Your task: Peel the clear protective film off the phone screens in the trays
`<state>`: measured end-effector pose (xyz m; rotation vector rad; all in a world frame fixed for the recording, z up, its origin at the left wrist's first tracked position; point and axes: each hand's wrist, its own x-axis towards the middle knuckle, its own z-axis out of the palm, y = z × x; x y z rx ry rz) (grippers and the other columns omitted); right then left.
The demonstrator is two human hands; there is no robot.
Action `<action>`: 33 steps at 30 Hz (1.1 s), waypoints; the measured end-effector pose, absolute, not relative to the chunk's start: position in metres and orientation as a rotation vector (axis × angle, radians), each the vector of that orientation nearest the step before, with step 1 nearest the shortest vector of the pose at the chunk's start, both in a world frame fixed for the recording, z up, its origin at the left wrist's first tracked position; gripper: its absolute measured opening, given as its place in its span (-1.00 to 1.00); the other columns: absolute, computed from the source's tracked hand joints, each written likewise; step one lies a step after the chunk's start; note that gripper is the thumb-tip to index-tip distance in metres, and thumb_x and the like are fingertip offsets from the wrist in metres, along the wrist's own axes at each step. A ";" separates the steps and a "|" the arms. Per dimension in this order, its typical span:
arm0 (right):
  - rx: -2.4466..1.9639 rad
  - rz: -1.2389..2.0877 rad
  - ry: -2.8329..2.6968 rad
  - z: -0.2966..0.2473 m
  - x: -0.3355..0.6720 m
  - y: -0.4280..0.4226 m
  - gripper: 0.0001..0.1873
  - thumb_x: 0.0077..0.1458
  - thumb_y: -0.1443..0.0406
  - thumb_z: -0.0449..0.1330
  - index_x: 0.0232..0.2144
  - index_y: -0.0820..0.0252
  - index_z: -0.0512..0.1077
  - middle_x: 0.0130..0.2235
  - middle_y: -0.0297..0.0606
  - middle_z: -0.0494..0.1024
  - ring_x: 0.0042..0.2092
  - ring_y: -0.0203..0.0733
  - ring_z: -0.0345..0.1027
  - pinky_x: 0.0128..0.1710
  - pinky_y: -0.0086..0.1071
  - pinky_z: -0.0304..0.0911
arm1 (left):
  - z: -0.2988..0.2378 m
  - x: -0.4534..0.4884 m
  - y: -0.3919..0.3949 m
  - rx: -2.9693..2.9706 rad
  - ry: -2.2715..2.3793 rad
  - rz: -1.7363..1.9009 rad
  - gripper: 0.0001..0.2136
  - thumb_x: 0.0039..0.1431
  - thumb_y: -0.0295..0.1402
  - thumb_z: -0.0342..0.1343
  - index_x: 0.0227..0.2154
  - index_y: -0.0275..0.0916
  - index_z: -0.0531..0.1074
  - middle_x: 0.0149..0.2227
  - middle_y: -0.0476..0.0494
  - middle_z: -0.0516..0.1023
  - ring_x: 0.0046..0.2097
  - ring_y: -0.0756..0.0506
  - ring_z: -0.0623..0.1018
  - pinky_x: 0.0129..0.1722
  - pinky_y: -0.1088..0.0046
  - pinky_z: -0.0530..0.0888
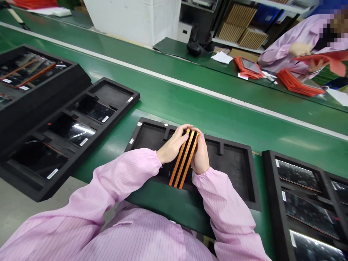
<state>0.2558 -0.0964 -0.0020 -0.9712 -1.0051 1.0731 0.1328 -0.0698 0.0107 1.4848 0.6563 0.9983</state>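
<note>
Between my two hands stands a stack of three flat panels with orange edges and dark faces (183, 159), held on edge over a black foam tray (236, 170). My left hand (174, 145) presses its fingers against the stack's left side and far end. On the other side, my right hand (200, 154) is closed against the panels' right face, near the top. The tray below has shallow compartments, and its middle is partly hidden by my hands and the panels.
At left, a black tray (127, 105) carries dark glossy panels with white labels, beside a taller tray stack (51, 87). Another loaded tray (268, 188) lies at right. Across the green bench (174, 94), a co-worker (293, 47) handles red sheets near red-wrapped panels (296, 83).
</note>
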 end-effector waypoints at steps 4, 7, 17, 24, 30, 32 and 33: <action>-0.979 1.066 -1.041 -0.004 0.256 -0.099 -0.62 0.30 0.02 0.05 0.06 -0.01 0.38 0.14 -0.29 0.40 0.20 -0.10 0.25 0.27 -0.10 0.08 | 0.014 0.122 -0.060 1.578 0.615 0.967 -0.59 0.33 -0.27 -0.14 0.19 -0.24 0.16 0.26 -0.23 0.20 0.32 -0.15 0.16 0.35 0.25 0.02; -0.985 1.053 -1.052 -0.004 0.255 -0.101 -0.59 0.30 0.03 0.05 0.11 -0.02 0.34 0.19 -0.29 0.36 0.23 -0.09 0.21 0.30 -0.07 0.05 | 0.014 0.117 -0.056 1.594 0.576 0.956 -0.58 0.31 -0.26 -0.10 0.19 -0.22 0.19 0.26 -0.20 0.21 0.32 -0.15 0.15 0.35 0.25 0.02; -0.831 1.139 -1.106 -0.002 0.264 -0.110 -0.51 0.19 0.15 0.17 0.16 -0.02 0.32 0.20 -0.32 0.36 0.25 -0.01 0.19 0.31 -0.05 0.04 | 0.015 0.107 -0.055 1.517 0.455 0.837 -0.41 0.06 -0.41 0.00 0.21 0.00 0.20 0.26 -0.06 0.18 0.29 -0.24 0.18 0.24 0.16 0.23; -0.789 1.161 -1.126 -0.004 0.266 -0.111 -0.38 0.04 0.18 0.25 0.18 -0.02 0.31 0.16 -0.31 0.40 0.20 0.06 0.26 0.24 -0.03 0.14 | 0.015 0.107 -0.058 1.617 0.433 0.911 -0.50 0.08 -0.41 0.02 0.14 -0.06 0.24 0.20 -0.13 0.21 0.25 -0.23 0.23 0.18 0.19 0.29; -0.822 1.082 -1.126 -0.007 0.266 -0.111 -0.43 0.02 0.20 0.25 0.12 -0.03 0.35 0.09 -0.29 0.45 0.14 0.05 0.32 0.18 -0.05 0.19 | 0.021 0.110 -0.062 1.619 0.460 0.916 -0.52 0.04 -0.45 0.00 0.08 -0.08 0.28 0.16 -0.14 0.24 0.24 -0.23 0.25 0.16 0.18 0.32; -0.816 1.088 -1.130 -0.008 0.266 -0.111 -0.44 0.02 0.19 0.23 0.12 -0.03 0.34 0.08 -0.28 0.45 0.13 0.04 0.32 0.18 -0.04 0.20 | 0.023 0.110 -0.063 1.609 0.480 0.906 -0.53 0.04 -0.44 0.00 0.07 -0.10 0.28 0.16 -0.16 0.23 0.24 -0.24 0.25 0.15 0.16 0.32; -0.814 1.091 -1.132 -0.008 0.266 -0.111 -0.44 0.02 0.20 0.22 0.12 -0.03 0.33 0.08 -0.28 0.45 0.12 0.04 0.33 0.17 -0.04 0.20 | 0.023 0.110 -0.063 1.608 0.491 0.902 -0.54 0.04 -0.43 0.00 0.07 -0.10 0.28 0.16 -0.16 0.23 0.24 -0.24 0.25 0.14 0.15 0.33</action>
